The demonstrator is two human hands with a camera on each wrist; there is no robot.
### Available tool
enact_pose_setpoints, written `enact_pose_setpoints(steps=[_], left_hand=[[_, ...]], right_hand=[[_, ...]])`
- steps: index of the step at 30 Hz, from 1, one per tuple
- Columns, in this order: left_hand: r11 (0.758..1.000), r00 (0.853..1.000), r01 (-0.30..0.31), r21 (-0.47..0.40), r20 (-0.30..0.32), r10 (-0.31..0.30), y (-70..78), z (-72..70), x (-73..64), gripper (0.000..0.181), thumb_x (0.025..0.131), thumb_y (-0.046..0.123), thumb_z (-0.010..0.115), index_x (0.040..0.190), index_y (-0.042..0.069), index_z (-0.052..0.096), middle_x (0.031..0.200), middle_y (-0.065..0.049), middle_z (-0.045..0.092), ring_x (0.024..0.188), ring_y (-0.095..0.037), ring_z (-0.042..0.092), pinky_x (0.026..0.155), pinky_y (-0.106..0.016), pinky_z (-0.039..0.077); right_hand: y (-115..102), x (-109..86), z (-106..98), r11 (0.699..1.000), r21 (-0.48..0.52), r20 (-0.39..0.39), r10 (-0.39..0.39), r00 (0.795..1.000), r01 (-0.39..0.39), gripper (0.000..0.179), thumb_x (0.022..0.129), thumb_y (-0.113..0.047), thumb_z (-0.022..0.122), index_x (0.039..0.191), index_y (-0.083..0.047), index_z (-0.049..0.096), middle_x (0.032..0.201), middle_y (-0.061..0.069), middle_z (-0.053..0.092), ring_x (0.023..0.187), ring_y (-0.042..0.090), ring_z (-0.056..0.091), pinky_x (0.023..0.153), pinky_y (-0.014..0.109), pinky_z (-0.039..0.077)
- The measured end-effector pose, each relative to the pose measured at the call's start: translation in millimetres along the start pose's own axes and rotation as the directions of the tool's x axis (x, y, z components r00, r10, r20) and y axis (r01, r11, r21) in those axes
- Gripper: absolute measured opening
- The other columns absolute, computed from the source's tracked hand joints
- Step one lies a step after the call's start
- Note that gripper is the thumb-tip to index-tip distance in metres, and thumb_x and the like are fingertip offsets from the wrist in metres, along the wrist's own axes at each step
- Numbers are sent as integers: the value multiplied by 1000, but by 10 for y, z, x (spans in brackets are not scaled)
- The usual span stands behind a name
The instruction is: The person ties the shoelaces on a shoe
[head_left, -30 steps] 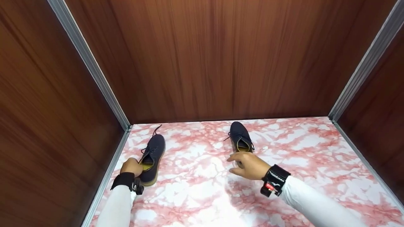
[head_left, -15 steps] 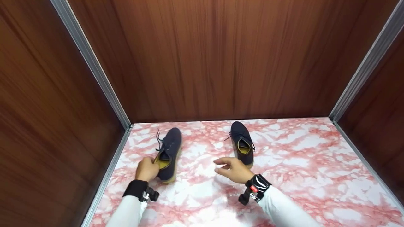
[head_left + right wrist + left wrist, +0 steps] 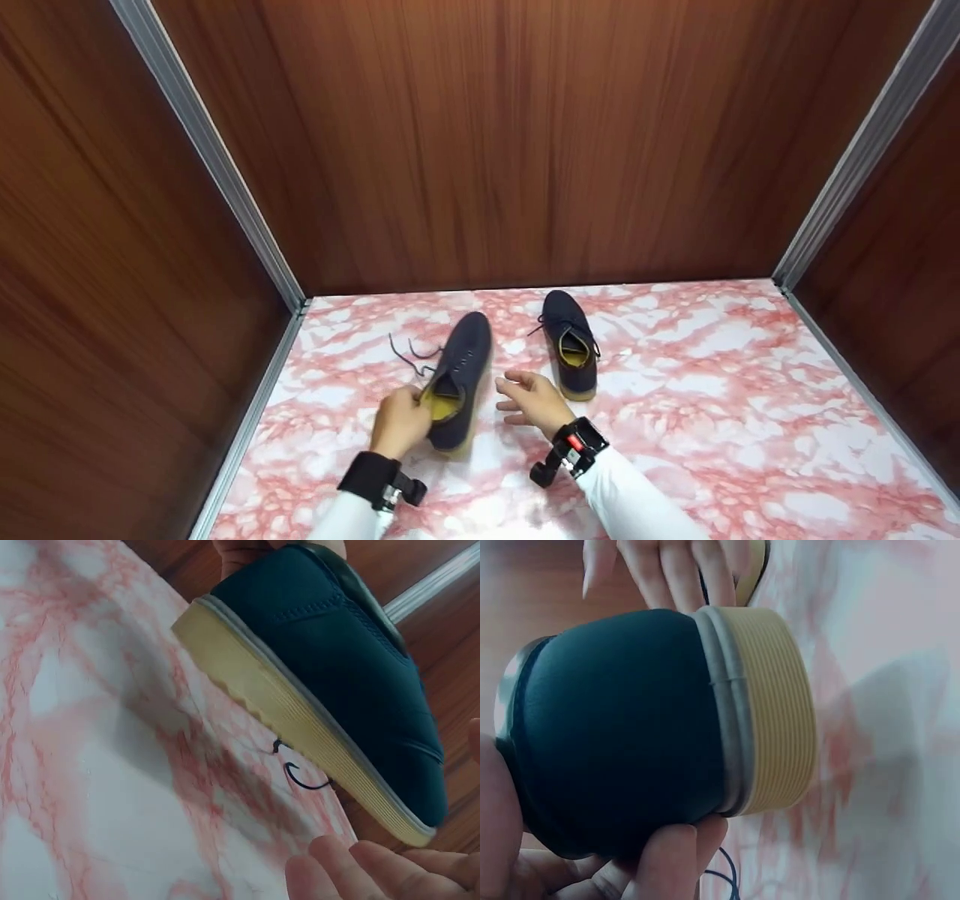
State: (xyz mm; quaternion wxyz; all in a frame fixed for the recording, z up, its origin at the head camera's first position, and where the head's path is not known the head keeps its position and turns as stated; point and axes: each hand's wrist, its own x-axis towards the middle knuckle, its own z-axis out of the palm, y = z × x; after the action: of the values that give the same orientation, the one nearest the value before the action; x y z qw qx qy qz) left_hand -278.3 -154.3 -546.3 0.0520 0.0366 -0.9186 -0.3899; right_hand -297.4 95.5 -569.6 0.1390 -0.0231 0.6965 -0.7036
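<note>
My left hand [image 3: 401, 421] grips a dark navy lace-up shoe [image 3: 469, 352] by the left side of its opening, near the heel. In the right wrist view this shoe [image 3: 322, 667] is raised off the surface, its pale ribbed sole [image 3: 262, 697] facing the camera, with a shadow beneath. Its laces [image 3: 409, 356] trail loose to the left. My right hand [image 3: 536, 401] is just right of the held shoe, fingers apart and gently bent, holding nothing. A matching shoe [image 3: 574, 334] stands beyond the right hand, toe toward the back wall, yellow lining showing.
The surface [image 3: 712, 420] has a red and white marbled pattern. A brown wood-grain panel [image 3: 480, 150] closes off the back, with similar panels at left [image 3: 112, 262] and right [image 3: 885, 225]. Grey metal strips [image 3: 255, 217] run along the corners.
My left hand has carried its shoe rightward from the left side to the middle. My right hand has moved left, away from the other shoe, which stays in place.
</note>
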Motion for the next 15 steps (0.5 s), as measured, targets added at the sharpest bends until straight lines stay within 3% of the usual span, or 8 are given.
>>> enact_pose_setpoints(steps=[7, 15], left_hand=[[997, 997, -73, -4, 41, 73, 156, 215, -153, 13, 91, 13, 64, 79, 11, 69, 70, -4, 63, 65, -19, 57, 58, -32, 45], [984, 983, -177, 35, 48, 175, 301, 343, -275, 10, 87, 12, 64, 77, 12, 65, 68, -2, 61, 64, -17, 55, 57, -32, 44]], right_hand=[[13, -28, 25, 997, 57, -38, 46, 998, -44, 87, 102, -44, 66, 159, 8, 27, 145, 37, 54, 106, 42, 75, 90, 59, 61], [-54, -82, -15, 997, 56, -49, 51, 998, -48, 91, 95, -35, 76, 159, 4, 26, 133, 29, 64, 86, 29, 78, 78, 48, 66]])
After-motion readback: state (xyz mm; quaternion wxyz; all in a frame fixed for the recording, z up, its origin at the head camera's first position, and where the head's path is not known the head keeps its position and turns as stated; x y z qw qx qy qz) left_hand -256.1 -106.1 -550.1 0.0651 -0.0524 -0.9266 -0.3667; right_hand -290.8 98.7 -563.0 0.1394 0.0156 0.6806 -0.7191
